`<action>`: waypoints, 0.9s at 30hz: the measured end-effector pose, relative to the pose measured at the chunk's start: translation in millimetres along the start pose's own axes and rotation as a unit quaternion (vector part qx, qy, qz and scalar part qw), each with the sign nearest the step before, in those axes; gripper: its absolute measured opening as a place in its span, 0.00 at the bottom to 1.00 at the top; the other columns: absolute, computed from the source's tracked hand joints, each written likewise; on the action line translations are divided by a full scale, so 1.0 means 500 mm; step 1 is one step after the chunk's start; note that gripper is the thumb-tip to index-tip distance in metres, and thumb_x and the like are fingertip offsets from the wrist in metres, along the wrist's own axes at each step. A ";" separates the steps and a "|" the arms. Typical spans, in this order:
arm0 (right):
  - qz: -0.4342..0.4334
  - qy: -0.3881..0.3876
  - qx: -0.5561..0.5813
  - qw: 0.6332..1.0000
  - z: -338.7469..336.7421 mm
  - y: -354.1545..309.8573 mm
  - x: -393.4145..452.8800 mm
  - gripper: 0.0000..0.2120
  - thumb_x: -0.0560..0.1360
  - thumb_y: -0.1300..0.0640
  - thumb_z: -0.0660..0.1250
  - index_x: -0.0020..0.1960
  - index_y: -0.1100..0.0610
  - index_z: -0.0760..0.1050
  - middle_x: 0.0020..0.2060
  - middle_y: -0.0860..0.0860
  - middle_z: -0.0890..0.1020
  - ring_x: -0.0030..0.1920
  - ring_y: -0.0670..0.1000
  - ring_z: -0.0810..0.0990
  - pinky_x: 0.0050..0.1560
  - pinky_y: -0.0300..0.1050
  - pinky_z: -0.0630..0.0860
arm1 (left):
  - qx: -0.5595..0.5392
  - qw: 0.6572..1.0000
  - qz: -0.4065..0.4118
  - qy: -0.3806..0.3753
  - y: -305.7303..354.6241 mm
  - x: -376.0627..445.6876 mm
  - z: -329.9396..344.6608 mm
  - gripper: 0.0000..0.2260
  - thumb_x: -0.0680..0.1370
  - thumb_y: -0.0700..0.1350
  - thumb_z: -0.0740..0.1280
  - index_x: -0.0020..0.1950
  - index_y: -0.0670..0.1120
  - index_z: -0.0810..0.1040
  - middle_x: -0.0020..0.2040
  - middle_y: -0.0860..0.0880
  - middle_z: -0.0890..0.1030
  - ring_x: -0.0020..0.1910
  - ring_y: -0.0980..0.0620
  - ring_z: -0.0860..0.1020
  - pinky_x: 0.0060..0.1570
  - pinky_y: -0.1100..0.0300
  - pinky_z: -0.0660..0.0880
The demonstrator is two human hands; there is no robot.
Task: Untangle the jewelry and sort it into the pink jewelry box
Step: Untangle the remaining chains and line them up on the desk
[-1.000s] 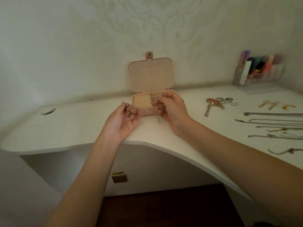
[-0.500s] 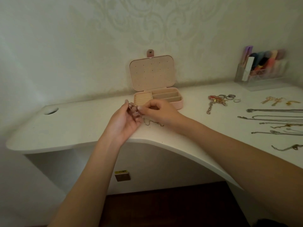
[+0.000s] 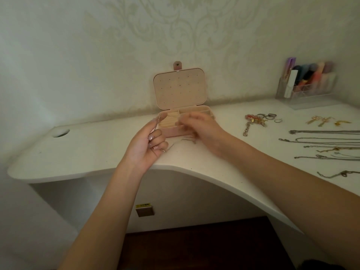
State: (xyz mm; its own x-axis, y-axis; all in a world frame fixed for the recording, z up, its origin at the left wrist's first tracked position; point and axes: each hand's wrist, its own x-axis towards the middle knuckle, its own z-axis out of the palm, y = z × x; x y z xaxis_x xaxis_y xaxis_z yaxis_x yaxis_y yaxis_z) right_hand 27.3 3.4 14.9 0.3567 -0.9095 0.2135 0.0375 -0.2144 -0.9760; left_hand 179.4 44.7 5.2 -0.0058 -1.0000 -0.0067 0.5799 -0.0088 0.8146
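Head view. The left hand (image 3: 145, 145) pinches a thin chain (image 3: 158, 122) between thumb and curled fingers, one end rising above the fingertips and the rest trailing down onto the white desk (image 3: 93, 149). The right hand (image 3: 196, 125), blurred by motion, hovers just in front of the open pink jewelry box (image 3: 185, 121); whether its fingers hold the chain's far end cannot be told. The box stands at the desk's rear edge, lid upright, ring rolls and compartments exposed. Well apart to the right lie a cluster of rings (image 3: 266, 116), gold earrings (image 3: 323, 120) and straightened necklaces (image 3: 323, 145) in rows. Judged step: one chain is being freed and readied for the box. The next move likely calls for lowering it into a compartment without letting it knot.
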 end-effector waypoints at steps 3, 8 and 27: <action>0.095 0.038 0.201 0.974 -0.033 -0.025 0.007 0.13 0.78 0.59 0.60 0.34 0.56 0.71 0.29 0.50 0.81 0.35 0.49 0.80 0.39 0.42 0.73 | 0.010 1.000 -0.001 0.016 0.002 -0.006 0.004 0.10 0.79 0.45 0.60 0.58 0.48 0.78 0.20 0.56 0.57 0.17 0.57 0.56 0.20 0.68 0.54; 0.134 0.091 0.268 0.950 -0.097 -0.023 0.019 0.13 0.78 0.54 0.61 0.35 0.53 0.68 0.19 0.46 0.66 0.19 0.44 0.64 0.22 0.32 0.65 | -0.003 1.000 0.005 0.028 0.003 -0.003 0.002 0.11 0.81 0.42 0.58 0.59 0.46 0.77 0.20 0.56 0.57 0.17 0.57 0.57 0.19 0.68 0.56; -0.024 0.216 -0.100 0.971 -0.243 -0.095 -0.115 0.05 0.75 0.59 0.69 0.48 0.62 0.78 0.34 0.53 0.78 0.29 0.46 0.79 0.38 0.39 0.82 | 0.287 0.954 0.085 -0.007 -0.036 -0.052 0.061 0.05 0.75 0.34 0.67 0.47 0.40 0.81 0.41 0.47 0.83 0.36 0.53 0.82 0.37 0.63 0.79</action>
State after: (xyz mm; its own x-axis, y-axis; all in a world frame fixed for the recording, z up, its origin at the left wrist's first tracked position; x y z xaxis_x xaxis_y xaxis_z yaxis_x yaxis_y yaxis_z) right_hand -108.4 22.8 54.0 -0.0666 -0.9521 0.2985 -0.1522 -0.2859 -0.9461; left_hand 144.1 70.8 8.4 0.0354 -0.9866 0.1592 0.0324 0.1604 0.9865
